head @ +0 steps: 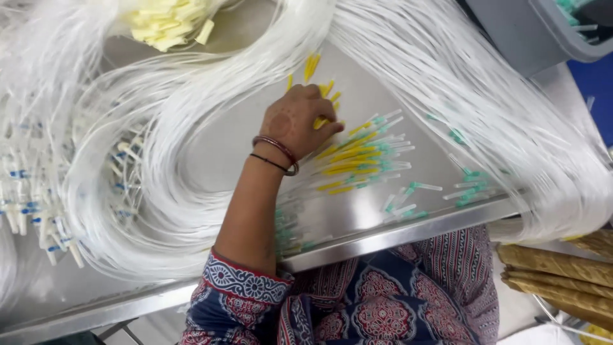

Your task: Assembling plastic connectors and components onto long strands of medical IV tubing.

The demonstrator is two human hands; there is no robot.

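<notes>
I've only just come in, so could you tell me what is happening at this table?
A person sits at a steel table ringed by big loops of clear plastic tubing. The one hand in view, its side unclear, rests palm down on a pile of yellow caps, beside white and green pieces. More yellow parts lie at the far edge, a grey bin at the corner.

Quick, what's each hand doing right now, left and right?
Left hand: resting on the yellow capped pieces on the metal table, fingers curled; grip cannot be told.
Right hand: not in view.
</notes>
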